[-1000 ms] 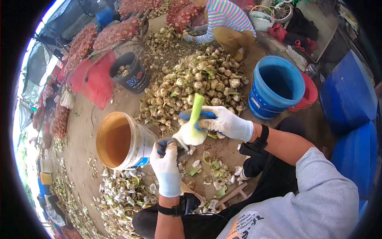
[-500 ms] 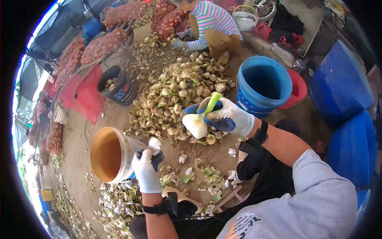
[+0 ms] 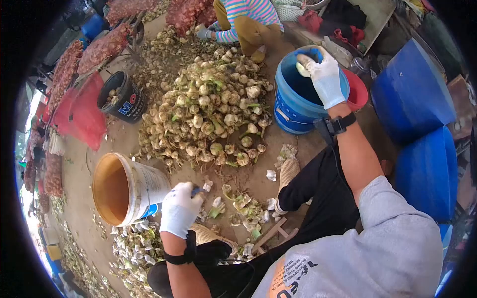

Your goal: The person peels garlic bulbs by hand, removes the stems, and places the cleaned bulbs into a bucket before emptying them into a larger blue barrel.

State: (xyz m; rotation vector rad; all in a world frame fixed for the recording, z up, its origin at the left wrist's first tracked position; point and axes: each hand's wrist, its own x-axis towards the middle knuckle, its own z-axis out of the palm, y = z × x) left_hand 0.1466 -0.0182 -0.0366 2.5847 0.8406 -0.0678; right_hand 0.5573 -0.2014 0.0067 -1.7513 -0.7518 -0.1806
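My right hand [image 3: 325, 74], in a white glove with blue palm, reaches over the mouth of a blue bucket [image 3: 293, 111]. Its fingers are closed on a garlic bulb [image 3: 302, 70], mostly hidden behind the glove. Beside a tilted whitish bucket [image 3: 149, 186], my left hand [image 3: 181, 208] is curled closed; its fingertips are largely hidden. A pale scrap of garlic skin [image 3: 207, 185] shows just past its fingers. Ahead, between the two buckets, lies a big heap of unpeeled garlic [image 3: 208, 109] with roots and stems.
Garlic peelings [image 3: 134, 246] litter the ground near my feet. A black bucket [image 3: 121, 97] stands left of the heap, and a red bucket [image 3: 357, 92] behind the blue one. Large blue tubs [image 3: 415, 94] stand at right. A co-worker in a striped top [image 3: 251, 15] crouches beyond the heap.
My right hand has carried the garlic bulb rightward and up to the blue bucket. My left hand has dropped slightly, and the skin it held now shows beyond its fingers. The view has shifted.
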